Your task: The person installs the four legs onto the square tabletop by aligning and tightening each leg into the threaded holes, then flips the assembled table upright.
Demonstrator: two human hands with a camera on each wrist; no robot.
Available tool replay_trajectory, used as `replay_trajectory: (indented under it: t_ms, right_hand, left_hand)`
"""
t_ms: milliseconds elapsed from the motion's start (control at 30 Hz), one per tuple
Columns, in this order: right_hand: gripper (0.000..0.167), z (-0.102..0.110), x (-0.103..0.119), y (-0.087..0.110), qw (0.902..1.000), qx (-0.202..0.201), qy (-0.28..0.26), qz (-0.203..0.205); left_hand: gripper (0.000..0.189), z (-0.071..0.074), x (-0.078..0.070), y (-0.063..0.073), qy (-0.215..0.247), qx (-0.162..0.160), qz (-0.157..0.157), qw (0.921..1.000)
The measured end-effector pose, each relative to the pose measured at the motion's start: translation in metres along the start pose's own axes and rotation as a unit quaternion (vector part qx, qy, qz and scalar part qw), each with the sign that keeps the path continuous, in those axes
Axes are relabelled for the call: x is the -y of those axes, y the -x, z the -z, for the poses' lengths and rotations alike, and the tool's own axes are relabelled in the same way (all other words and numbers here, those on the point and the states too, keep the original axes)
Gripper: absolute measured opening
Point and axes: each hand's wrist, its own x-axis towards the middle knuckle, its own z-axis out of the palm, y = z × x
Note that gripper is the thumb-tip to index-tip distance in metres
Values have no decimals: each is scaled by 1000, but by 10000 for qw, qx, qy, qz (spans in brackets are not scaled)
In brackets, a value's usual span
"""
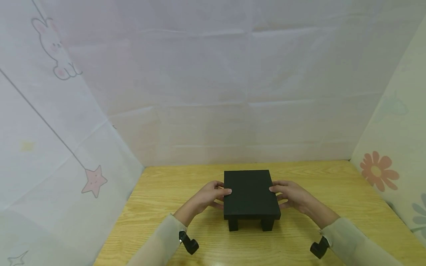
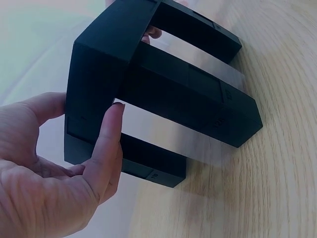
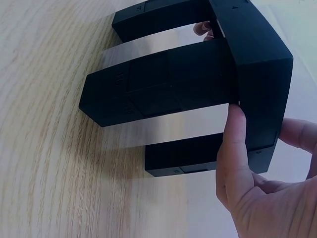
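Observation:
A small black table-like stand (image 1: 251,192) with a square flat top is upright above the wooden tabletop, its thick legs pointing down. My left hand (image 1: 209,194) holds its left edge, thumb on top and fingers under the rim. On the opposite edge my right hand (image 1: 294,195) grips it the same way. Three legs of the stand (image 2: 193,94) show in the left wrist view, with small markings near their lower ends. In the right wrist view my fingers (image 3: 235,153) lie against the slab beside a leg. Whether every leg touches the tabletop, I cannot tell.
The wooden tabletop (image 1: 159,207) stretches out around the stand. Behind it hangs a creased pale sheet (image 1: 199,92). Printed side sheets stand left and right, one with a pink star (image 1: 94,181), the other with a red flower (image 1: 378,170). Black wrist devices (image 1: 188,243) are strapped at both sleeves.

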Motion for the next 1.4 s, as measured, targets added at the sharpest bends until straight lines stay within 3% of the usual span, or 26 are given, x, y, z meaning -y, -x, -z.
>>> replay_trajectory:
  t_ms: [667, 1033, 1400]
  right_hand:
    - [72, 3, -2, -2, 10000, 69, 39, -16]
    - [65, 23, -2, 7, 10000, -11, 42, 64]
    - [64, 50, -8, 13, 9986, -136, 471, 175]
  left_hand:
    - [77, 9, 0, 4, 67, 194, 9, 9998]
    - [73, 35, 1, 10, 40, 1, -105, 9999]
    - [69, 65, 5, 29, -244, -394, -268, 9986]
